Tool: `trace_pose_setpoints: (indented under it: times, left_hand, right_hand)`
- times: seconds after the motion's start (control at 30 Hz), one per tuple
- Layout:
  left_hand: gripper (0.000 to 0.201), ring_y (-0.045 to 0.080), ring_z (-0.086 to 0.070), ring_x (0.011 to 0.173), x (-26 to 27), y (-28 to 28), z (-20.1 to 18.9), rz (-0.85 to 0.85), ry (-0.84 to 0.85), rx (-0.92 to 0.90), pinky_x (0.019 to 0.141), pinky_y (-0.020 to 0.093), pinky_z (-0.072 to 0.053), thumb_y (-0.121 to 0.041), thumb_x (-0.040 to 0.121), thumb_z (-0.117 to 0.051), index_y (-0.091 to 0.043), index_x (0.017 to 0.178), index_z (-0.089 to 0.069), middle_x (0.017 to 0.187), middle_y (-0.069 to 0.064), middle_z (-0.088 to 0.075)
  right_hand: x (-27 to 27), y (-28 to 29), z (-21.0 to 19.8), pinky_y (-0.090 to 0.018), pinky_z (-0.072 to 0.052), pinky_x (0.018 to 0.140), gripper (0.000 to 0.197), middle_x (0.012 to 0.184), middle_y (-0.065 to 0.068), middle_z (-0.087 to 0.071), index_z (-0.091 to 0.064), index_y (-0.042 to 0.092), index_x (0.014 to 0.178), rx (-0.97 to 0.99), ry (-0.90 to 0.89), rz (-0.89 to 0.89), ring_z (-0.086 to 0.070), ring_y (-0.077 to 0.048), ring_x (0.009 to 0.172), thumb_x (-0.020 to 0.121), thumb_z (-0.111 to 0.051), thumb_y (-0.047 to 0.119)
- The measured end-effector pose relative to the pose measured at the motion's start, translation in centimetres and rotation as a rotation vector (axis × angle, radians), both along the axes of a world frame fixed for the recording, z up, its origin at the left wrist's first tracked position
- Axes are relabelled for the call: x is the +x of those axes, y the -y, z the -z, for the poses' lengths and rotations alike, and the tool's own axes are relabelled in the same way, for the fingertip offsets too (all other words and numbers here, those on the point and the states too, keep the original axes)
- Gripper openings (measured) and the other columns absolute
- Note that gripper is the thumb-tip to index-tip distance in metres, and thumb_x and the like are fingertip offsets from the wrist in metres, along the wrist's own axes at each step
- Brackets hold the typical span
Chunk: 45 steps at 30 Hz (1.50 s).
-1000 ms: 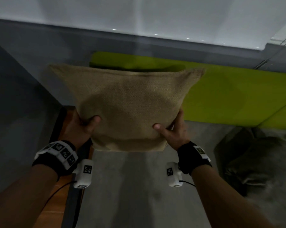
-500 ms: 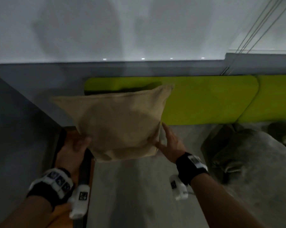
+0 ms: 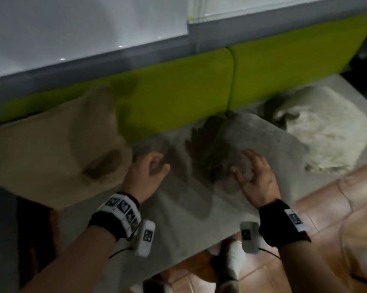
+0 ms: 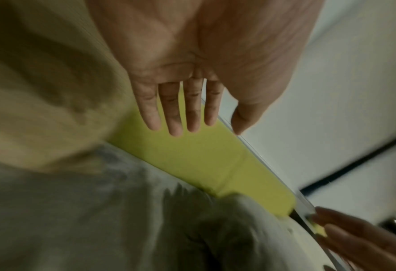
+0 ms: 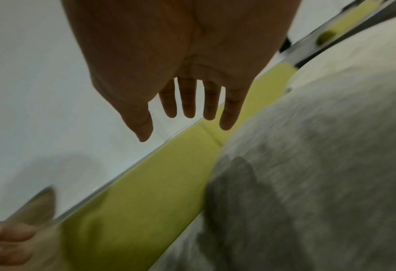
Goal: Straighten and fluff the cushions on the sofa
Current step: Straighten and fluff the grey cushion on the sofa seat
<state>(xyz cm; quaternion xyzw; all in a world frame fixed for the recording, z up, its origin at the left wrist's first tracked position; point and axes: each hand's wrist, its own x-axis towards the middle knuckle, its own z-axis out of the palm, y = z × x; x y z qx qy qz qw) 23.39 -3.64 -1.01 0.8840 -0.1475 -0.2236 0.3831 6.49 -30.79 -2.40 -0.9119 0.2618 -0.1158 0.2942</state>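
A tan burlap cushion (image 3: pixel 51 149) leans at the left end of the sofa against the lime-green backrest (image 3: pixel 178 92); it also shows as a tan blur (image 4: pixel 41 82) in the left wrist view. My left hand (image 3: pixel 148 172) hovers just right of it, fingers straight and empty (image 4: pixel 180 113). A grey cushion (image 3: pixel 252 140) lies on the grey seat (image 3: pixel 178 218). My right hand (image 3: pixel 250 172) is over its near edge with spread fingers (image 5: pixel 192 110); contact is unclear. A whitish furry cushion (image 3: pixel 326 127) lies further right.
A white wall (image 3: pixel 72 28) and grey ledge run behind the backrest. Terracotta floor tiles (image 3: pixel 326 208) lie in front of the sofa at right. A socked foot (image 3: pixel 235 259) stands below the seat's front edge. A dark wooden frame (image 3: pixel 34 240) borders the sofa's left end.
Both hands let go of the tan cushion, which now rests at the sofa's left end. The hands moved right and down toward the grey cushion, and the view swung right.
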Motion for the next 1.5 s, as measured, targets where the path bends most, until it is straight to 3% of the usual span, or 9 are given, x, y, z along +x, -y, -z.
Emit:
trace_pose_setpoints:
  times: [0.2,0.33,0.5,0.6,0.73,1.0,1.17,1.3,1.5]
  left_hand:
    - [0.081,0.025,-0.042,0.138,-2.1,17.7,2.3,0.108,-0.006,0.058,0.112,0.039,-0.035,-0.071,0.079,-0.061,-0.032,0.147,-0.037,0.152,0.006,-0.042]
    - [0.108,0.028,-0.025,0.148,-2.3,25.7,5.8,0.070,-0.130,0.172,0.118,0.046,-0.025,-0.084,0.069,-0.058,-0.035,0.156,-0.016,0.164,0.005,-0.019]
    - [0.126,0.033,-0.039,0.141,-2.4,28.7,8.2,-0.060,-0.324,0.229,0.114,0.048,-0.034,-0.086,0.057,-0.067,-0.035,0.157,-0.010,0.160,0.003,-0.033]
    - [0.128,0.031,-0.046,0.136,-3.5,28.3,7.5,-0.080,-0.312,0.214,0.112,0.048,-0.038,-0.089,0.047,-0.070,-0.027,0.152,-0.032,0.152,0.002,-0.046]
    - [0.111,0.031,-0.049,0.132,-5.8,27.6,5.7,-0.252,-0.353,0.119,0.109,0.045,-0.041,-0.075,0.059,-0.077,-0.017,0.146,-0.044,0.147,0.006,-0.051]
    - [0.102,0.024,-0.043,0.138,-11.4,21.9,6.5,-0.543,-0.345,-0.140,0.108,0.036,-0.038,-0.064,0.069,-0.077,-0.024,0.152,-0.034,0.153,-0.002,-0.043]
    - [0.092,0.012,-0.052,0.117,-13.7,19.6,8.3,-0.555,-0.334,-0.198,0.100,0.037,-0.046,-0.069,0.062,-0.077,-0.032,0.141,-0.049,0.132,-0.014,-0.053]
    - [0.067,0.012,-0.054,0.113,-14.9,17.8,9.1,-0.555,-0.358,-0.216,0.097,0.035,-0.047,-0.056,0.085,-0.068,-0.025,0.141,-0.049,0.130,-0.011,-0.053]
    - [0.013,0.034,-0.066,0.093,-16.7,13.5,11.6,-0.618,-0.444,-0.054,0.091,0.057,-0.052,-0.034,0.077,-0.064,-0.026,0.087,-0.066,0.095,0.009,-0.071]
  right_hand:
    - [-8.4,15.7,2.8,-0.047,-0.034,0.116,0.079,0.154,-0.016,-0.042,-0.041,0.013,0.150,0.033,-0.044,0.403,-0.039,-0.036,0.141,0.089,-0.060,0.059]
    - [-11.7,20.1,7.3,-0.048,-0.035,0.118,0.095,0.161,-0.014,-0.035,-0.027,0.016,0.158,0.439,-0.167,0.588,-0.037,-0.034,0.146,0.086,-0.069,0.062]
    - [-12.4,20.6,10.3,-0.058,-0.042,0.110,0.136,0.149,0.000,-0.048,-0.027,0.036,0.156,1.055,-0.340,0.479,-0.050,-0.034,0.134,0.041,-0.053,0.105]
    - [-11.1,20.5,9.3,-0.059,-0.040,0.111,0.124,0.142,0.003,-0.049,-0.031,0.035,0.154,1.183,-0.377,0.490,-0.049,-0.037,0.134,0.052,-0.050,0.102]
    - [-8.1,21.7,8.1,-0.052,-0.030,0.120,0.077,0.160,-0.011,-0.040,-0.032,0.020,0.157,0.979,-0.331,0.484,-0.041,-0.034,0.143,0.099,-0.029,0.070]
    - [-3.3,24.2,5.9,-0.048,-0.027,0.120,0.077,0.162,0.000,-0.038,-0.034,0.041,0.156,0.687,-0.284,0.118,-0.037,-0.028,0.146,0.090,-0.041,0.080]
    - [-2.8,24.3,6.6,-0.051,-0.022,0.123,0.064,0.165,0.002,-0.032,-0.025,0.056,0.153,0.643,-0.420,0.030,-0.031,-0.030,0.149,0.094,-0.042,0.073]
    - [-4.7,23.9,6.2,-0.046,-0.023,0.121,0.061,0.164,-0.005,-0.035,-0.024,0.040,0.159,0.488,-0.476,-0.020,-0.034,-0.032,0.148,0.103,-0.034,0.061]
    - [-10.4,22.7,5.0,-0.046,-0.051,0.101,0.074,0.138,-0.004,-0.058,-0.056,0.028,0.136,0.389,-0.288,0.049,-0.054,-0.022,0.126,0.086,-0.042,0.081]
